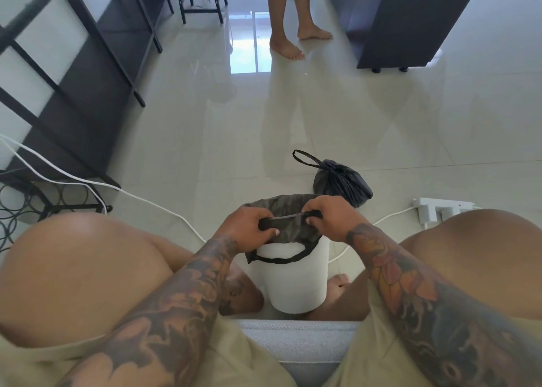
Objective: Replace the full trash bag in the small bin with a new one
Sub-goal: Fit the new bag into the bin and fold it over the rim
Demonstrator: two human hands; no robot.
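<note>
A small white bin [294,281] stands on the floor between my knees. A new black trash bag [275,204] lies over its mouth, with one drawstring loop hanging down the bin's front. My left hand [249,225] and my right hand [330,215] both grip the near edge of this bag and hold it stretched between them above the rim. The full black trash bag [341,182], tied shut with a loop on top, sits on the floor just behind the bin to the right.
White cables [140,197] cross the tiles on the left and a white power strip [440,209] lies at right. A black shelf frame [88,72] stands at left, a dark cabinet [410,25] at back right. Another person's bare feet [293,44] stand ahead.
</note>
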